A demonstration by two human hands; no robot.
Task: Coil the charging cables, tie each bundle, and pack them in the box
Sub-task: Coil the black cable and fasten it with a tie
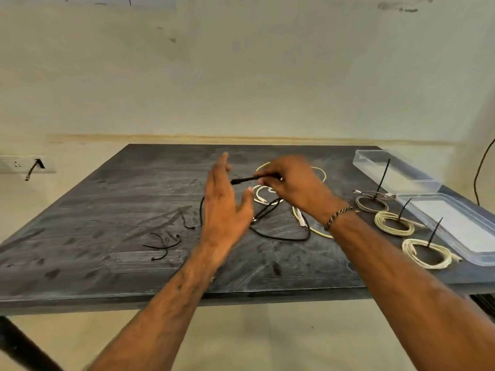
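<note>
Black cable [278,235]: it lies loose in the middle of the worktop, one end lifted off the surface — you have that plug end pinched in your right hand [289,180]. I judge it light, thin and limp, so it will sag and trail wherever you do not support it.
Where to hold: keep the stiff plug end as your anchor; it looks like the only rigid part. Gather the soft run in loops against it rather than grabbing mid-length.
Right hand: fingers curled round the black plug end, above the worktop's centre. The hand is blurred, so the exact finger placement is unclear.
Left hand [226,203]: fingers straight, palm turned toward the plug tip, holding nothing — just beside the cable end, and I cannot tell whether it touches.
White cable [263,194]: uncoiled, tangled under and behind your hands; the black cable crosses it, so expect it to drag along.
Tied bundles [395,223]: three pale coils in a row near the right edge, each with a black zip tie [383,175] standing up. They look springy but held.
Spare ties [163,246]: thin black strips toward the front left of the worktop — slippery and small, likely.
Box [455,228]: clear plastic tray at the right edge, its lid [396,170] at the far right corner.
Progress: three bundles done by my reading, none boxed yet.
</note>
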